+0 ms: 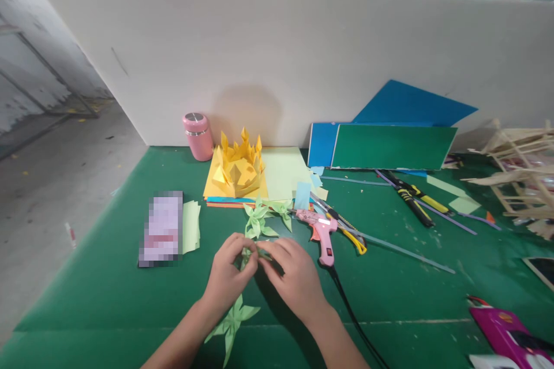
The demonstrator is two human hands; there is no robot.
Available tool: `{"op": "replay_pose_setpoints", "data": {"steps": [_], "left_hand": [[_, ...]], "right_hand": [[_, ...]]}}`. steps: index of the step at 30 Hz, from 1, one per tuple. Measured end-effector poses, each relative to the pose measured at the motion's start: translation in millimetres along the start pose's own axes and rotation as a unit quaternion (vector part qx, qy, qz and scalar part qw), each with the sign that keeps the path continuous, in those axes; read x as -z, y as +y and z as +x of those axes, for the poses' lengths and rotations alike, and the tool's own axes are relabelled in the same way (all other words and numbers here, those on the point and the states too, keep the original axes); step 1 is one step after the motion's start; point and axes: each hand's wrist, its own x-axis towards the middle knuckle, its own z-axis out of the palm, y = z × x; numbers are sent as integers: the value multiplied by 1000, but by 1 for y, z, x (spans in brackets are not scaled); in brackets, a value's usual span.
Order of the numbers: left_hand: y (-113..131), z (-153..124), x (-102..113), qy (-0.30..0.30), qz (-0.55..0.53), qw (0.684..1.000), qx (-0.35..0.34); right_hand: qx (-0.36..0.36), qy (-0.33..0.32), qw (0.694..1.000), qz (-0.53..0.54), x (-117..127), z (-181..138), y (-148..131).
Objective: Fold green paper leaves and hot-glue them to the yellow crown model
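My left hand and my right hand meet over the middle of the green table. Both have their fingers closed on a small light green folded paper piece, mostly covered by the fingertips. Just beyond the hands lies a light green paper flower, with another paper flower beside it. A larger paper flower rests below my left wrist. To the right of my right hand is a pink glue gun, lying on its side with a black cord.
A yellow paper crown sits on paper sheets at the back, beside a pink flask. A phone and green paper slips lie left. Pliers and scissors are right, near a wooden stick model.
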Motion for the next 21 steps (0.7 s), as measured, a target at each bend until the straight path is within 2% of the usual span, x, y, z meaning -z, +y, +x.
{"op": "replay_pose_setpoints", "data": {"steps": [4, 10, 21], "left_hand": [[1, 1, -1, -5, 2, 1000, 13], [-2, 1, -2, -4, -119, 982, 146], [1, 3, -2, -28, -222, 946, 235]], "right_hand": [[-7, 6, 1000, -27, 3, 2, 0], [-10, 45, 999, -22, 2, 1, 0], [-24, 43, 998, 30, 0, 1, 3]]}}
